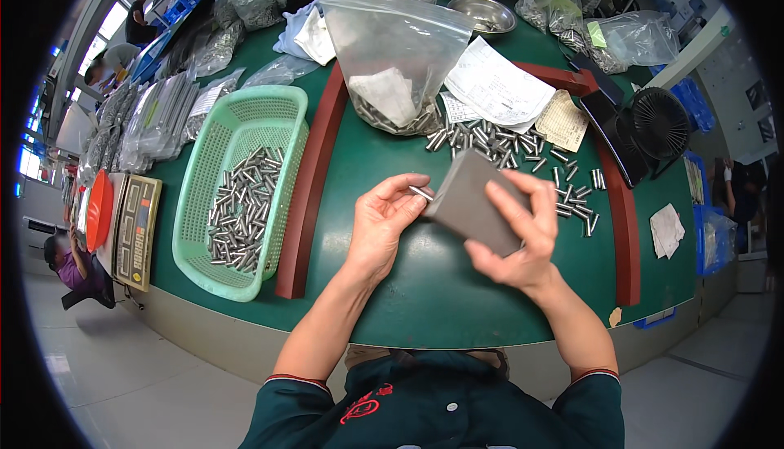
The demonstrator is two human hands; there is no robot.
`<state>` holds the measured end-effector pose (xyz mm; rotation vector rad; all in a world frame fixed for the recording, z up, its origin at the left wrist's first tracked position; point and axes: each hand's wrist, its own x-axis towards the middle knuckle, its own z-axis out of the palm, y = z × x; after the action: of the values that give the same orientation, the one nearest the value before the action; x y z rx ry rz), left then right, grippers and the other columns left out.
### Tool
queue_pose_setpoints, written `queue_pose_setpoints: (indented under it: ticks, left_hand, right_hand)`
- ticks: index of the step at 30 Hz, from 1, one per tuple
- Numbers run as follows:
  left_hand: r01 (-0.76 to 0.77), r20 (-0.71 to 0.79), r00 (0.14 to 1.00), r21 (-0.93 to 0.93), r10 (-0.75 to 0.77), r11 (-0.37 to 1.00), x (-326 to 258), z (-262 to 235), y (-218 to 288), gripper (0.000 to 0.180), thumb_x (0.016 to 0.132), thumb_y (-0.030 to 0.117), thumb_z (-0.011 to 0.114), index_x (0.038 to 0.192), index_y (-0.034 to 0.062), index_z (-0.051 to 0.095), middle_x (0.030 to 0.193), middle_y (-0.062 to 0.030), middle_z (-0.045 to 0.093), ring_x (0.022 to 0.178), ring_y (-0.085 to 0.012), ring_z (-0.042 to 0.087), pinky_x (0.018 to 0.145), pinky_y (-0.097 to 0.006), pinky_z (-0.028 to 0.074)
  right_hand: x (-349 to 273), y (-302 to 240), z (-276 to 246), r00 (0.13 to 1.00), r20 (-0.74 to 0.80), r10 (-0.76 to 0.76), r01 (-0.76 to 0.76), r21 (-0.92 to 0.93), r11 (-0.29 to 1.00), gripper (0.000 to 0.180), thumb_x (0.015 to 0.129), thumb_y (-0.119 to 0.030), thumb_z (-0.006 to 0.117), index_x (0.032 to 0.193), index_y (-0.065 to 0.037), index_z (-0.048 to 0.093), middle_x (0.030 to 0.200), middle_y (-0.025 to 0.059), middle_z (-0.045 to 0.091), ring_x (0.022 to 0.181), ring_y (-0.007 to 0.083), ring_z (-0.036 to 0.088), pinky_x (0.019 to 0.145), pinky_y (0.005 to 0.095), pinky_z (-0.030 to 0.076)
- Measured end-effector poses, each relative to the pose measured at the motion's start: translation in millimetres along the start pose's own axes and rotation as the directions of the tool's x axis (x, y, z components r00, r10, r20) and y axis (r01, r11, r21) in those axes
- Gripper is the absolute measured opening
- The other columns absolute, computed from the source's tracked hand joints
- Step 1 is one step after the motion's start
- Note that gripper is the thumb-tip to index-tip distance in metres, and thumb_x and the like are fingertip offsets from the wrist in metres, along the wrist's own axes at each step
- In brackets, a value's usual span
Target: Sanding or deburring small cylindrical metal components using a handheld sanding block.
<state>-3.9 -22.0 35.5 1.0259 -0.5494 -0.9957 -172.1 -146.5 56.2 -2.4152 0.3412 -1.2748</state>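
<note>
Between the thumb and fingers of my left hand (380, 222) is a small shiny metal pin (421, 193), its end pointing to the right. My right hand (527, 241) grips a flat grey rectangular block (475, 204), which looks like a sanding block. The block's left edge is at the pin's free end; whether they touch I cannot tell. Beyond my hands lies a loose pile of similar metal pins (498, 145) on the green table (408, 298). More metal pins (245, 212) fill part of a green plastic basket (189, 204) on the left.
Dark red bars (313, 196) frame the work area on the left, back and right. A large clear bag (392, 40) of metal parts stands behind, beside papers (498, 81). At the right are a black fan (660, 126) and a cloth (667, 231); a scale (135, 232) sits far left.
</note>
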Motion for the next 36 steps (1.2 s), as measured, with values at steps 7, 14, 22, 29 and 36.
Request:
queue_pose_setpoints:
  ticks: [7, 14, 22, 29, 36]
  left_hand:
    - [-0.003, 0.040, 0.999, -0.035, 0.005, 0.999, 0, 5, -1, 0.023, 0.089, 0.000, 0.063, 0.112, -0.0037, 0.061, 0.098, -0.0102, 0.068, 0.087, -0.0135, 0.066, 0.080, -0.025, 0.054]
    - [-0.070, 0.079, 0.994, -0.046, 0.073, 0.997, 0, 3, -5, 0.024, 0.087, -0.004, 0.062, 0.112, -0.0043, 0.060, 0.102, -0.0109, 0.067, 0.089, -0.0137, 0.065, 0.083, -0.025, 0.053]
    - [-0.049, 0.065, 0.996, -0.100, 0.055, 0.994, 3, 1, -6, 0.035, 0.085, -0.002, 0.066, 0.116, -0.0003, 0.051, 0.098, -0.0112, 0.066, 0.089, -0.0156, 0.065, 0.083, -0.028, 0.053]
    - [-0.059, 0.043, 0.997, -0.093, 0.064, 0.994, 6, 1, -3, 0.038, 0.085, -0.002, 0.067, 0.117, 0.0024, 0.046, 0.095, -0.0119, 0.066, 0.086, -0.0176, 0.064, 0.084, -0.030, 0.051]
    - [0.132, 0.047, 0.991, -0.360, -0.123, 0.924, 4, -3, -9, 0.031, 0.087, 0.006, 0.067, 0.115, 0.0030, 0.053, 0.101, -0.0069, 0.065, 0.094, -0.0141, 0.062, 0.086, -0.029, 0.051]
  right_hand:
    - [2, 18, 4, 0.992, -0.089, 0.094, -0.107, -0.152, 0.983, 0.064, 0.052, -0.022, 0.079, 0.113, -0.007, 0.066, 0.110, 0.0163, 0.056, 0.093, 0.0302, 0.053, 0.081, 0.0412, 0.041]
    - [5, 21, 7, 0.994, -0.076, 0.076, -0.087, -0.154, 0.984, 0.062, 0.054, -0.024, 0.078, 0.112, -0.007, 0.066, 0.108, 0.0140, 0.058, 0.093, 0.0289, 0.053, 0.080, 0.0409, 0.039]
    - [2, 16, 6, 0.999, -0.014, 0.047, -0.048, -0.111, 0.993, 0.061, 0.055, -0.028, 0.079, 0.111, -0.008, 0.067, 0.107, 0.0138, 0.059, 0.092, 0.0292, 0.054, 0.082, 0.0416, 0.037]
    - [2, 18, -1, 0.988, -0.069, 0.139, -0.145, -0.105, 0.984, 0.061, 0.054, -0.024, 0.079, 0.112, -0.007, 0.067, 0.105, 0.0131, 0.057, 0.092, 0.0272, 0.052, 0.083, 0.0387, 0.038]
    - [2, -5, 1, 0.998, -0.027, -0.049, 0.048, -0.039, 0.998, 0.064, 0.052, -0.027, 0.078, 0.112, -0.009, 0.067, 0.112, 0.0160, 0.058, 0.089, 0.0286, 0.055, 0.081, 0.0408, 0.039]
